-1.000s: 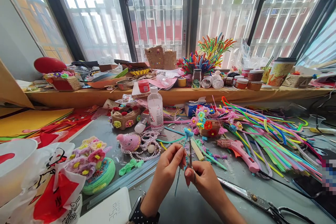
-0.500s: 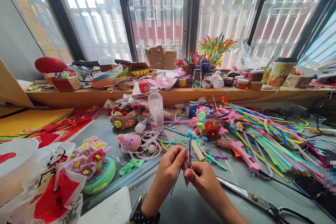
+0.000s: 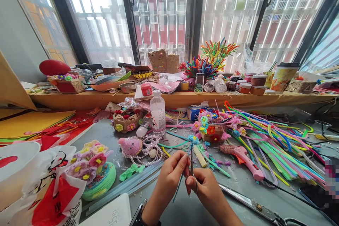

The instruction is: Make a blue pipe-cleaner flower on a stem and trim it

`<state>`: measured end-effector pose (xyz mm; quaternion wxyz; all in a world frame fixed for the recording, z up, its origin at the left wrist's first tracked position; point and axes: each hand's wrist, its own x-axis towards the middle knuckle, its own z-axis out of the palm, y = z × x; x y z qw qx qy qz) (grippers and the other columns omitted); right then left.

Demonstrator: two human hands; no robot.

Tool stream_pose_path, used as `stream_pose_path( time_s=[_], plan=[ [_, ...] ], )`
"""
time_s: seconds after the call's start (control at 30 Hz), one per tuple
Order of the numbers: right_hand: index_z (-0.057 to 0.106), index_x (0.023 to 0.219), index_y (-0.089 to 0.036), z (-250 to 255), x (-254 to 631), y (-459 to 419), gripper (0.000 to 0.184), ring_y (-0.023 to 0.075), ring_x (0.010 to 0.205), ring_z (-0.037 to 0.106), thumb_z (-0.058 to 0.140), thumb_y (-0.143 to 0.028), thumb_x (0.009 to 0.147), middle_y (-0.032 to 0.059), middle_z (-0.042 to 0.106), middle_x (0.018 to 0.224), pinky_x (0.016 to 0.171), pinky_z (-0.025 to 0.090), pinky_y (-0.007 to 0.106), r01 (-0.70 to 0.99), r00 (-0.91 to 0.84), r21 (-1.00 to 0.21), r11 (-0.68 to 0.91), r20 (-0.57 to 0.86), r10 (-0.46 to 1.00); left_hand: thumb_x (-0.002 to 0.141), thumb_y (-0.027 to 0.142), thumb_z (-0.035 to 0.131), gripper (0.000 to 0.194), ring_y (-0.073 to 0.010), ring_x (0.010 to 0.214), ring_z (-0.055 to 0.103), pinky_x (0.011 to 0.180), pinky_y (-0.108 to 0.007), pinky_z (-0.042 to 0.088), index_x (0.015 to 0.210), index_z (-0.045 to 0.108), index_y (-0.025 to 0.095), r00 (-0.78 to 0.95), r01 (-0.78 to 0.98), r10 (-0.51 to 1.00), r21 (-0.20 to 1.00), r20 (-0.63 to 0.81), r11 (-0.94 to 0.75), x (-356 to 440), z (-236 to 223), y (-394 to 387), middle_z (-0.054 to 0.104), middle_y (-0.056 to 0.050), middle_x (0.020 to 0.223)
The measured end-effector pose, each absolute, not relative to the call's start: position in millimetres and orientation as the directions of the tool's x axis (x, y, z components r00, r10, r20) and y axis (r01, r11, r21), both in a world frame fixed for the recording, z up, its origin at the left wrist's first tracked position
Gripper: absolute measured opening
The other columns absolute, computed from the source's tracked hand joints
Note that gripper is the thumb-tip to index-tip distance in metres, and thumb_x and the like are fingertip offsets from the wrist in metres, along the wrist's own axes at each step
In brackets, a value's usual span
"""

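My left hand [image 3: 171,170] pinches the stem of a small light-blue pipe-cleaner flower [image 3: 194,139], whose head sticks up above my fingertips. The stem's loose end hangs down below that hand. A small pair of scissors [image 3: 191,162] is gripped in my right hand [image 3: 203,183], blades pointing up alongside the stem, just under the flower head. I cannot tell whether the blades touch the stem. Just behind the hands lies a pale yellow stick [image 3: 200,156], with pipe-cleaner scraps around it.
On the right lie a pink glue gun [image 3: 245,160], large scissors [image 3: 254,203] and a heap of pipe cleaners [image 3: 278,155]. To the left are a bottle [image 3: 158,114], bead strings [image 3: 150,160], a flower-topped green pot [image 3: 102,182] and a white box [image 3: 111,212]. A crowded ledge [image 3: 169,100] runs behind.
The view has shifted slightly. Both hands keep nearly the same pose, the flower and scissors still held close together.
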<state>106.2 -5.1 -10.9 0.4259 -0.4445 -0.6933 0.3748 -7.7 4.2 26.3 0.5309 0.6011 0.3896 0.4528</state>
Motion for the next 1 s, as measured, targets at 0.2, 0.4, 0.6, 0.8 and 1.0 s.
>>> stream_pose_path(
  time_s=[0.2,0.4,0.6,0.8,1.0],
  plan=[
    [0.05,0.037,-0.014,-11.0,105.2,-5.8,0.071,0.0073,0.038,0.033,0.024,-0.075,0.063,-0.0019,0.035,0.037,0.039,0.022,0.02,0.296,-0.237,-0.9,0.322,0.257,0.937,0.076,0.041,0.044,0.028,-0.0099,0.049,0.04,0.05,-0.021,0.033,0.061,0.045,0.017,0.302,0.017,0.945,0.99,0.128,-0.139,-7.4,26.3,3.9,0.042,0.003,0.05],
    [0.046,0.033,-0.015,-11.2,103.9,-3.9,0.071,0.0078,0.037,0.035,0.024,-0.075,0.063,-0.0011,0.036,0.035,0.041,0.026,0.02,0.339,-0.185,-0.884,0.322,0.273,0.944,0.077,0.04,0.042,0.029,-0.0106,0.05,0.039,0.051,-0.021,0.033,0.059,0.044,0.017,0.301,0.043,0.942,0.984,0.15,-0.17,-6.6,26.7,4.3,0.042,0.003,0.051],
    [0.046,0.034,-0.014,-10.2,105.9,-2.9,0.07,0.0082,0.039,0.036,0.026,-0.073,0.065,-0.0011,0.037,0.037,0.043,0.025,0.02,0.39,-0.157,-0.867,0.309,0.268,0.95,0.079,0.034,0.039,0.023,-0.0105,0.053,0.04,0.053,-0.022,0.034,0.066,0.045,0.016,0.272,0.078,0.947,0.977,0.171,-0.199,-7.2,24.9,4.4,0.042,0.003,0.055],
    [0.048,0.034,-0.014,-12.2,107.0,-3.0,0.07,0.008,0.038,0.035,0.027,-0.073,0.065,-0.0015,0.036,0.036,0.043,0.024,0.021,0.399,-0.161,-0.866,0.303,0.259,0.952,0.079,0.034,0.04,0.022,-0.01,0.053,0.038,0.053,-0.021,0.033,0.065,0.043,0.017,0.244,0.145,0.948,0.959,0.204,-0.243,-7.6,20.7,6.4,0.04,0.004,0.057],
    [0.05,0.037,-0.013,-12.3,104.7,-4.9,0.073,0.0082,0.038,0.035,0.024,-0.077,0.061,-0.0005,0.037,0.037,0.04,0.021,0.02,0.328,-0.209,-0.902,0.282,0.222,0.952,0.081,0.032,0.037,0.025,-0.0111,0.055,0.039,0.053,-0.022,0.032,0.061,0.042,0.017,0.259,0.243,0.937,0.923,0.236,-0.3,-5.9,21.4,5.5,0.041,0.003,0.058]
  ],
)
